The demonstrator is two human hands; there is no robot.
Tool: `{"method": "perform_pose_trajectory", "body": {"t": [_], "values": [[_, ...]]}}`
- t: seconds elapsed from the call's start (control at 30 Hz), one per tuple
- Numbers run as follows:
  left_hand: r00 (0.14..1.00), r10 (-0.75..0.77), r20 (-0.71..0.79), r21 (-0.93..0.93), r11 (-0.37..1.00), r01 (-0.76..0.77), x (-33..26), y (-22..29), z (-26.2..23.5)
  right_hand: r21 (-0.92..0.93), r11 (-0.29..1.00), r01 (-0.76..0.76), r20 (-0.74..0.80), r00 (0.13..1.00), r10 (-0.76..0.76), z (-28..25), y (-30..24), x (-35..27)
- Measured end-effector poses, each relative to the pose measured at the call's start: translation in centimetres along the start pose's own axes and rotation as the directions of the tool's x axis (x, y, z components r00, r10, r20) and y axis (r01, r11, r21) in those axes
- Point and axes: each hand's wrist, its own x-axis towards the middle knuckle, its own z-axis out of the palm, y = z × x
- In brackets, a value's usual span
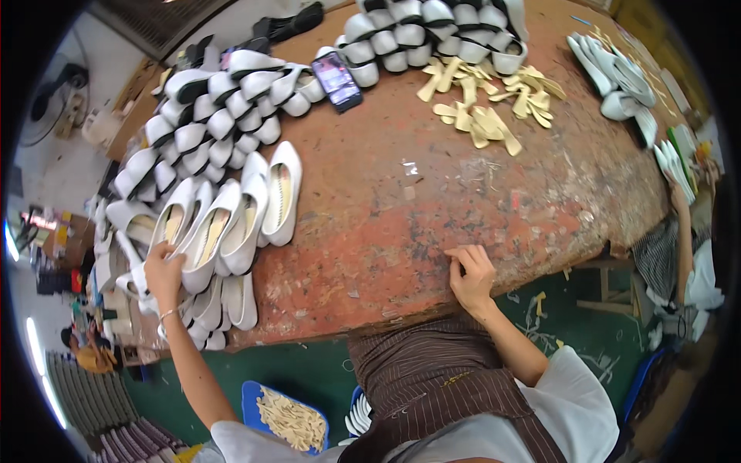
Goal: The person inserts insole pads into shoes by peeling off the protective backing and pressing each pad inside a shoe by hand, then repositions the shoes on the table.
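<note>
1. Nearest, below the table edge, a blue tray (pixel 258 401) of pale insole pieces sits on the green floor at the left, beside the person's brown striped apron (pixel 440 386).
2. The right hand (pixel 469 272) rests on the worn red-brown table (pixel 401 224) near its front edge, fingers curled loosely under; it holds nothing.
3. The left hand (pixel 162 272) reaches out at the near left, fingers bent and touching the heel end of a white flat shoe (pixel 179 216); whether it actually pinches the shoe I cannot tell.
4. That shoe is the leftmost in a fanned row of white shoes (pixel 247 212) lying overlapped on the table's left side, openings up, with more white shoes stacked just below them at the table edge.
5. Farther left and back lies a large heap of white shoes (pixel 220 112).
6. A smartphone (pixel 336 79) with a lit screen lies between that heap and a second pile of white shoes (pixel 432 35) at the far edge.
7. Just right of it, tan insoles (pixel 486 104) lie scattered.
8. At the far right, more white shoes (pixel 617 77) lie near another person's arm (pixel 683 239).
</note>
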Motion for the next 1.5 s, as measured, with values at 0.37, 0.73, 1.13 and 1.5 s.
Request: {"method": "perform_pose_trajectory", "body": {"t": [0.37,0.73,1.13,1.5], "values": [[0.841,0.440,-0.315,-0.017,0.883,-0.469,-12.4,12.2,5.0,0.077,0.997,-0.032,-0.044,0.998,0.036,0.0,-0.9,1.7],[0.888,0.372,0.270,-0.430,0.872,-0.235,-26.6,17.8,14.1,-0.238,0.970,-0.049,-0.088,0.996,0.029,1.0,11.7,26.3],[0.948,0.266,0.175,-0.260,0.941,-0.217,-26.9,18.5,15.5,-0.414,0.871,-0.266,-0.065,0.963,0.263,5.6,23.1,41.4],[0.936,0.284,0.208,-0.220,0.946,-0.238,-26.7,18.3,15.4,-0.533,0.826,-0.183,-0.091,0.983,0.159,7.4,24.6,42.2]]}}
